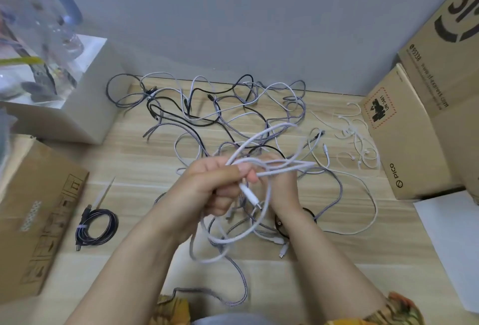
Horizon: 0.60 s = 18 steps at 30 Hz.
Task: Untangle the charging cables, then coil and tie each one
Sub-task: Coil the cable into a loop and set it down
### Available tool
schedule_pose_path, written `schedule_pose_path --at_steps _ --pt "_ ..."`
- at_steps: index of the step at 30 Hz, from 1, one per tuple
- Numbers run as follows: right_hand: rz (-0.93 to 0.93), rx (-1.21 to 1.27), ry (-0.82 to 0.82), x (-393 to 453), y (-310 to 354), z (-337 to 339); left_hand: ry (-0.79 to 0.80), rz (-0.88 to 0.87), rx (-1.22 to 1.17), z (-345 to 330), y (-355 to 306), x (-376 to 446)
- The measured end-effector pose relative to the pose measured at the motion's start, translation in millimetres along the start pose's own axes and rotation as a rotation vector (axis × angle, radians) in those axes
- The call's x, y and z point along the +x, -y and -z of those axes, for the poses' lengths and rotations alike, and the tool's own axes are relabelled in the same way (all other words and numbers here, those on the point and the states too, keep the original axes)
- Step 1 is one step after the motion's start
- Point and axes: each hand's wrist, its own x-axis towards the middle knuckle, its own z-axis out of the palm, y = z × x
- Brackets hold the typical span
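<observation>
**White cable gathered in both hands above the tangle**

Nearest the camera, a grey braided cable (233, 283) snakes across the light wooden tabletop (145, 159) between the two forearms. Just above it the left hand (212, 185) is curled round several strands of a white charging cable (261, 169), thumb pressed on top, with the cable's white plug end (250, 196) hanging below the fist. The right hand (281, 182) sits just behind, partly hidden; its fingers appear to pinch the same white strands, likely to keep the gathered loops together while the rest is drawn free. One long loop droops from the hands onto the table.

To the left lies a dark cable already coiled and tied with a pale band (96, 226), set well apart from the mess, probably as the finished pile, with a loose white tie strip (103, 192) just beyond it.

Further back, the tangle of black, grey and white cables (220, 107) spreads across the table, still knotted. Thin white ties (355, 133) are scattered to the right, beside a brown cardboard box marked PICO (404, 138).

At far left, a clear plastic container (33, 47) rests on a white box (77, 112); its contents are too blurred to name. A closed cardboard box (33, 218) lies at near left.
</observation>
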Motion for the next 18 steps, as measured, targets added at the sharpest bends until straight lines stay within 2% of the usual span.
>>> schedule_pose_path --at_steps 4,6,9,11,14,18 --pt "0.110 0.186 -0.140 1 21 16 -0.089 0.228 0.033 10 29 14" --pt "0.168 0.225 -0.202 0 31 23 -0.106 0.275 0.030 10 43 20" --pt "0.299 0.340 -0.200 -5 52 27 -0.168 0.277 -0.077 6 54 31" --pt "0.375 0.292 -0.187 -13 60 24 -0.214 0.259 -0.242 3 52 39" --pt "0.526 0.091 -0.148 -23 64 19 -0.250 0.259 -0.491 2 44 54" --pt "0.620 -0.061 -0.109 -28 65 8 -0.235 0.302 -0.583 7 45 69"
